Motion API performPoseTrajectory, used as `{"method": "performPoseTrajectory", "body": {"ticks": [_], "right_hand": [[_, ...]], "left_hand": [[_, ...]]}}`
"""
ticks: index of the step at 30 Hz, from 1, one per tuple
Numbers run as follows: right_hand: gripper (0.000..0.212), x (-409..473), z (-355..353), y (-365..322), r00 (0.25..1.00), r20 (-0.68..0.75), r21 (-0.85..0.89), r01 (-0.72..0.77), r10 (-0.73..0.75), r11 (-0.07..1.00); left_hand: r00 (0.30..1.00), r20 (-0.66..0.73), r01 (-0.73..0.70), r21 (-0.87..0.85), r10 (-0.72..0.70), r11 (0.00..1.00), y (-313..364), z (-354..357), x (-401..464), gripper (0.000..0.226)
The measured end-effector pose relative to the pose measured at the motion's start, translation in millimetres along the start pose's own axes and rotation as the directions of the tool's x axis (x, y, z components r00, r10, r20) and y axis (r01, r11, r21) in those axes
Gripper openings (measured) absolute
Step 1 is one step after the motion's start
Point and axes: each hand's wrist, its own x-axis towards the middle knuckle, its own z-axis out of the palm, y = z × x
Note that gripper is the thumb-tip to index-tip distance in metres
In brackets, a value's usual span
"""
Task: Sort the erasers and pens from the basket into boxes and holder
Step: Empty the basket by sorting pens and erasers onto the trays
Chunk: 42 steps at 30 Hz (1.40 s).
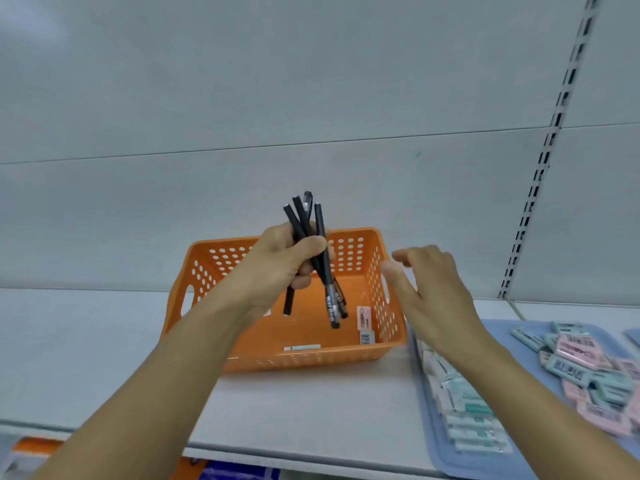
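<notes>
While the left hand [294, 258] gripped a bunch of black pens [313, 244] above the orange basket [207, 268], the right hand [429, 292] hovered open w/ fingers spread by its right rim; erasers [365, 323] lay inside.

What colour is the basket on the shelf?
Orange, with rows of holes in its walls; the basket shows best in the head view.

A long white metal shelf [311, 403] carries an orange perforated plastic basket [298, 358] at its centre and, at four o'clock just beside it, a pale blue plastic tray [436, 455].
</notes>
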Motion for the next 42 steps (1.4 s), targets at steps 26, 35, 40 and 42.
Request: {"method": "performPoseTrajectory", "body": {"ticks": [26,35,40,42], "right_hand": [[0.032,-58.9,-147.3,81.9,0.968,0.14,0.981,-0.165,0.21,0.104],[0.032,-70.0,-220.6,167.6,0.794,-0.294,0.613,-0.27,0.532,0.742],[0.03,-76.6,-244.7,242.7,0.807,-0.012,-0.508,-0.513,0.59,0.692],[0.033,-79.0,-240.0,257.1,0.802,0.005,-0.663,-0.444,0.597,0.603]], "left_hand": [[0.984,0.092,0.159,-0.835,-0.151,0.527,32.2,253.4,-9.7,0.013],[0.894,0.27,0.431,-0.734,-0.356,0.525,3.7,310.8,-21.6,0.026],[0.861,0.329,0.487,-0.753,-0.388,0.442,-0.2,338.8,-23.0,0.027],[0.852,0.348,0.502,-0.757,-0.392,0.419,-1.5,349.0,-21.5,0.028]]}}
